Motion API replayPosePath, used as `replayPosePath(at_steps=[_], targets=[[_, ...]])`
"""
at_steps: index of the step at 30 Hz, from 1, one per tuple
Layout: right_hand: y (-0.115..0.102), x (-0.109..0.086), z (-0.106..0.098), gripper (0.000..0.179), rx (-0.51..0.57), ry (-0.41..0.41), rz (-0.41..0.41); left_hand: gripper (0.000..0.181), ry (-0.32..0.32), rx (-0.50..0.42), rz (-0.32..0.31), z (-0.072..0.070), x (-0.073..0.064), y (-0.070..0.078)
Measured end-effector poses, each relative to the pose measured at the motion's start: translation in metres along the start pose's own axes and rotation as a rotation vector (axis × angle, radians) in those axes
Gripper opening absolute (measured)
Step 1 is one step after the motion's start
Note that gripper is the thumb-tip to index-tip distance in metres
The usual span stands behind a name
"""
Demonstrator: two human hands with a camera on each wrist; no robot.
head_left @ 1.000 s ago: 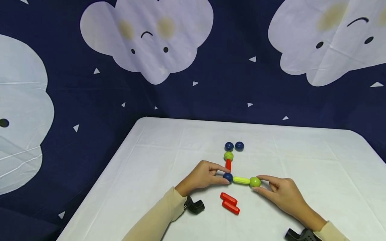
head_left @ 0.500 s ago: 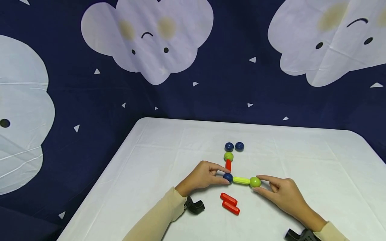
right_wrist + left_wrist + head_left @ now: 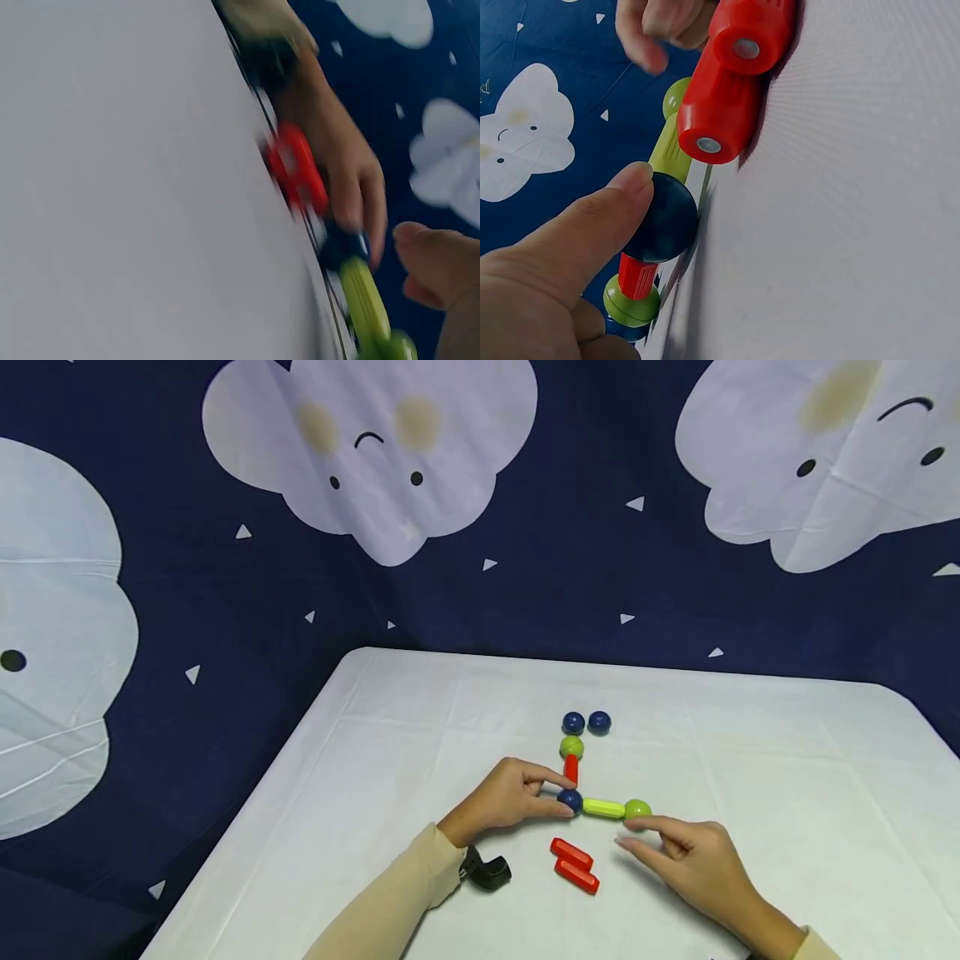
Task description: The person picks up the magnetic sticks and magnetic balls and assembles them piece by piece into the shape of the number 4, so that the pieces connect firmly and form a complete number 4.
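Ball-and-rod chain: one corner formed, four pieces lying apart from it

Bent into an L on the white table, the chain looks partly built; a navy ball makes its corner, a red rod runs from there to a far green ball, and a yellow-green rod runs to a near green ball. Two joined arms, then, seem done; outside them lie two loose red rods, side by side in front of the corner, and two spare navy balls, beyond the far green ball.

The left hand pinches the corner ball between thumb and forefinger; the right hand grips nothing, its thumb and forefinger parted just beside the near green ball.

Whether that forefinger touches the ball or merely passes in front of it, I cannot tell; the left fingertip covers part of the red rod's inner end in the head view, though the left wrist view shows rod and ball meeting; the right wrist view is blurred, and cuts off the near green ball at its lower edge; whether the far green ball touches the nearer spare is unclear.
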State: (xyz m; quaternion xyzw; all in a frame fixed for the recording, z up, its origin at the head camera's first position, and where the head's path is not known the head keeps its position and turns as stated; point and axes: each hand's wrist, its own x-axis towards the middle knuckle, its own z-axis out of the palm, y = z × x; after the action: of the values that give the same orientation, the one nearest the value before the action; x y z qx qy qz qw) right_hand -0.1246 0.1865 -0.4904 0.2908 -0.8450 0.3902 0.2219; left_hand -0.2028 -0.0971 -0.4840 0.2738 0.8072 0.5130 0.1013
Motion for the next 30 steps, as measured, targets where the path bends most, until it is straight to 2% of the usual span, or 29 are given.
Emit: replayPosePath(at_steps=[3,6,14,21,30], targets=[[-0.012,-0.005,0.008,0.032,0.086,-0.081,-0.030,0.029,-0.001,0.008,0.006,0.000,0.001,0.001],[-0.020,-0.009,0.014,0.030,0.111,-0.120,-0.037,0.029,-0.002,0.015,0.007,0.000,0.002,0.003],[-0.027,-0.010,0.019,0.026,-0.004,-0.171,0.000,0.029,0.006,0.025,-0.006,-0.001,0.001,0.005],[-0.032,-0.010,0.022,0.024,-0.023,-0.182,-0.028,0.029,0.005,0.028,-0.004,0.000,0.000,0.004],[-0.033,-0.010,0.023,0.026,-0.063,-0.225,-0.022,0.030,0.003,0.029,0.000,-0.001,0.000,0.003]])
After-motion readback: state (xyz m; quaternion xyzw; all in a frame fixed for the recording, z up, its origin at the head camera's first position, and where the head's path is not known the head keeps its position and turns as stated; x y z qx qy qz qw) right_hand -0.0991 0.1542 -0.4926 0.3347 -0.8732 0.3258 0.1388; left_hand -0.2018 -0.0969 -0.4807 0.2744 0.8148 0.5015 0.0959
